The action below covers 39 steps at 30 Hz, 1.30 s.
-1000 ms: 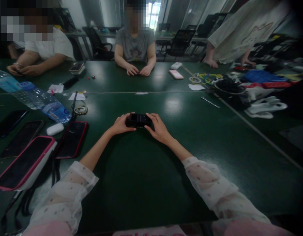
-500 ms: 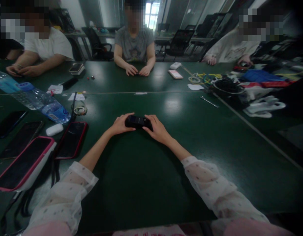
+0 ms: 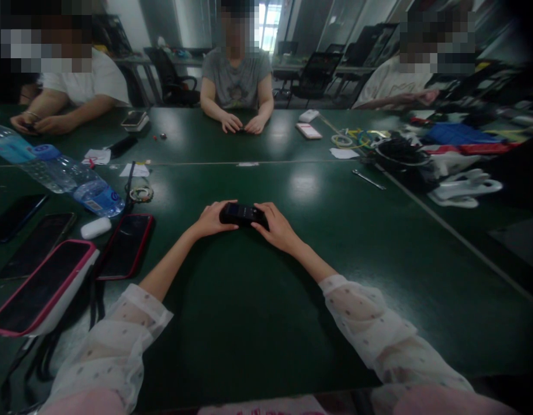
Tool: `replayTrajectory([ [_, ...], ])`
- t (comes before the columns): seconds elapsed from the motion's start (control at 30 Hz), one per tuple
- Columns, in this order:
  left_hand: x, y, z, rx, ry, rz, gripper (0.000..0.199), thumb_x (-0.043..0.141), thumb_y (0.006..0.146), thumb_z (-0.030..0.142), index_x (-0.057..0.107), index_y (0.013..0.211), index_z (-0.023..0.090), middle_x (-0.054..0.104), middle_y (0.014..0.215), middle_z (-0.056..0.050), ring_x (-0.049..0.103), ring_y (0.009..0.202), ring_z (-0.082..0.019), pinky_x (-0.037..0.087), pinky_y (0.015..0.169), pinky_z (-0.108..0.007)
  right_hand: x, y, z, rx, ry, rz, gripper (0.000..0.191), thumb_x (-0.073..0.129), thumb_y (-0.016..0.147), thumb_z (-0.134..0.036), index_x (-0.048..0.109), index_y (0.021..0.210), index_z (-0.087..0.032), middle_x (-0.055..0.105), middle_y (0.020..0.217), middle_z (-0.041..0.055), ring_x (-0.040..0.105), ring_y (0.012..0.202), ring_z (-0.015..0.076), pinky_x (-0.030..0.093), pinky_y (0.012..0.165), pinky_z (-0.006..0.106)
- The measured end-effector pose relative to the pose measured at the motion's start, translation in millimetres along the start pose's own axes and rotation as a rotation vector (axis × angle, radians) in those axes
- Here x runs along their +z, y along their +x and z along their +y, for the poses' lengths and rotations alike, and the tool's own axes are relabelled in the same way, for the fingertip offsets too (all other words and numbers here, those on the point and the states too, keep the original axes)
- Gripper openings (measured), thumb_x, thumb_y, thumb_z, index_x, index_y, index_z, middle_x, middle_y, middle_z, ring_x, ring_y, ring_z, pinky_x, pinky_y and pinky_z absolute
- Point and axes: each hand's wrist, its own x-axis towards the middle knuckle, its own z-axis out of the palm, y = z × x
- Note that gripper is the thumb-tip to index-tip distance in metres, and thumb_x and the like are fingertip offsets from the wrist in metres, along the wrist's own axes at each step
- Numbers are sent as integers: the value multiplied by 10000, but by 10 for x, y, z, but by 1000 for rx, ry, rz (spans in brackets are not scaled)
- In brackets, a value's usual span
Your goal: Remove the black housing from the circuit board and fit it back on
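Observation:
A small black device with a dark screen (image 3: 243,214) rests at the middle of the dark green table (image 3: 258,300). Its left end is gripped by my left hand (image 3: 210,221), thumb in front and fingers behind. My right hand (image 3: 277,226) closes on the other end in the same way. The screen faces up between the two hands, with faint light marks on it; the ends are covered by my fingers. A phone in a red case (image 3: 126,246) lies left of my left forearm.
At the left are a pink-rimmed phone (image 3: 45,288), a white earbud case (image 3: 96,228) and a water bottle (image 3: 82,184) on its side. A wrench (image 3: 368,179) and heaped cables (image 3: 400,150) lie to the right. A person in grey (image 3: 236,80) sits opposite, others at both sides.
My hands and the black device stay in place. The person at the far right has shifted, with their hands now raised closer together.

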Motion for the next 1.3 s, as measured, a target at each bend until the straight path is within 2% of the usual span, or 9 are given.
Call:
replayTrajectory([
  [0.5,20,4,-5,8,10,25,744,690,715,561,410,1359,318,562,1280,-59,499,1156,-309,361,959,-469,23,1,25,11,1,-17,540,490,906,-443,334,1374,-224,496,1232,150,528,1133,311,471,934,554],
  [0.9,3,-18,12,10,-1,12,753,671,736,564,379,1384,315,536,1316,-64,483,1184,-311,355,973,-484,32,-5,44,-1,-11,-12,590,570,869,-406,330,1370,-208,503,1236,152,526,1144,315,467,939,554],
  [1.13,10,-21,5,18,13,17,755,669,736,567,375,1384,316,537,1310,-64,483,1186,-314,358,970,-479,42,1,57,9,36,-6,535,593,856,-386,380,1318,-219,522,1193,131,554,1095,301,487,909,549],
  [1.3,31,-17,-33,32,29,40,753,680,729,566,389,1372,304,543,1298,-68,498,1162,-309,377,949,-470,40,11,67,26,101,0,487,613,849,-313,397,1277,-229,541,1166,117,559,1089,283,484,929,512],
])
